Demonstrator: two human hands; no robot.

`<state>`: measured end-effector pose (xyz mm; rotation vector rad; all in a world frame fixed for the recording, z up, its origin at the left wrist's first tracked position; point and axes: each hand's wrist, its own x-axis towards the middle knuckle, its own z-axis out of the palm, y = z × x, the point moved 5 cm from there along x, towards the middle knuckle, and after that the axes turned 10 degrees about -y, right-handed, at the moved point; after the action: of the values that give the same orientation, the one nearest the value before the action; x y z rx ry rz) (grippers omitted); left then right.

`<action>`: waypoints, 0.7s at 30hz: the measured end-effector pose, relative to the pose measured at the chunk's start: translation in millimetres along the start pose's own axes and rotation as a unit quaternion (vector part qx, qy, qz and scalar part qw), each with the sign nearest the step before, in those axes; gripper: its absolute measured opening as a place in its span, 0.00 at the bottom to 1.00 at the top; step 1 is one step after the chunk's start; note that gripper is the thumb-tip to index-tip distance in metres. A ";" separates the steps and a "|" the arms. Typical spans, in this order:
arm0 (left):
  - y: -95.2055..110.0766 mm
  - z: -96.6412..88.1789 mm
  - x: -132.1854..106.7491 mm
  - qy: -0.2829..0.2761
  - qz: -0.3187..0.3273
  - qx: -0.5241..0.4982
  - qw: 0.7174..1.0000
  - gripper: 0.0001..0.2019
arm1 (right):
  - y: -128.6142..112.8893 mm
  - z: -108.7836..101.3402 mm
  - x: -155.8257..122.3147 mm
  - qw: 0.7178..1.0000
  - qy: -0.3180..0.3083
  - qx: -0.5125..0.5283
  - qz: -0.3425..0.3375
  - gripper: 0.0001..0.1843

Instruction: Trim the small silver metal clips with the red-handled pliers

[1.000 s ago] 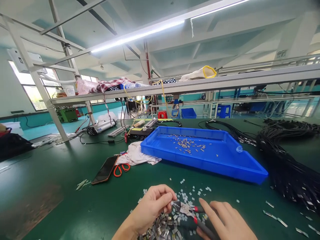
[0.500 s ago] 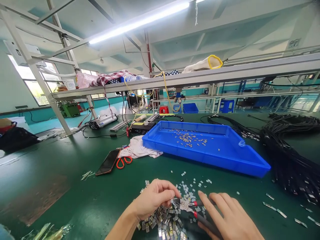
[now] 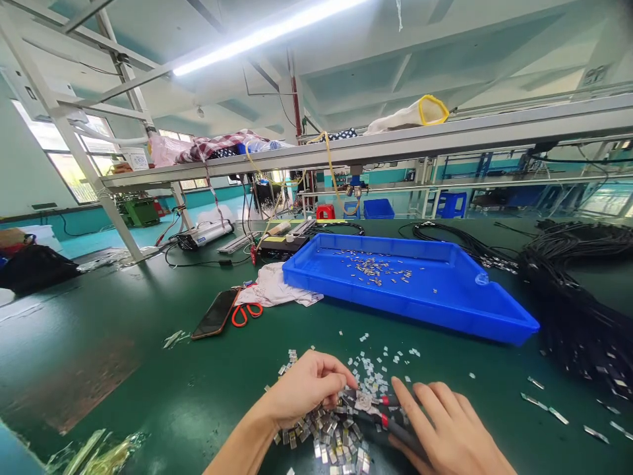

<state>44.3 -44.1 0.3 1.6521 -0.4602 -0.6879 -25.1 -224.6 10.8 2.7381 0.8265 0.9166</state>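
Note:
My right hand (image 3: pixel 448 429) is wrapped around the dark handles of a pair of pliers (image 3: pixel 366 401), which have red bands near the jaws. Their jaws point left, toward my left hand (image 3: pixel 316 386). Thumb and index finger of that hand are pinched together right at the jaw tips; whatever sits between them is too small and hidden to name. Under and in front of the left hand lies a heap of small shiny metal pieces (image 3: pixel 329 432). Beyond the pliers, small pale flat chips (image 3: pixel 370 376) are scattered over the green tabletop.
A blue tray (image 3: pixel 410 310) with small metal parts stands behind the hands. To its left are a white cloth (image 3: pixel 271 287), red-handled scissors (image 3: pixel 247 313) and a phone (image 3: pixel 216 315). Bundled black cables (image 3: pixel 578 297) lie at right. A shelf (image 3: pixel 395 148) spans overhead.
The view has tilted slightly. The pliers' handles look a little closer together in my right hand, while my left hand stays pinched at the jaws.

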 end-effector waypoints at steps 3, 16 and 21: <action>-0.2 -0.9 -0.1 0.006 -0.001 -0.001 1.000 0.13 | -2.4 5.6 -2.3 1.000 -0.019 0.001 -0.004 0.23; 1.6 -9.0 1.1 0.027 0.025 -0.052 0.998 0.12 | 1.3 6.2 1.7 1.000 0.011 0.015 -0.017 0.25; 3.2 -9.1 -0.6 0.013 0.019 -0.017 1.000 0.12 | 2.2 3.9 1.5 0.999 0.018 0.021 -0.027 0.25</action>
<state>50.1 -37.6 4.5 1.6154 -0.4582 -0.6429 -20.7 -225.5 9.1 2.7279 0.9320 0.9525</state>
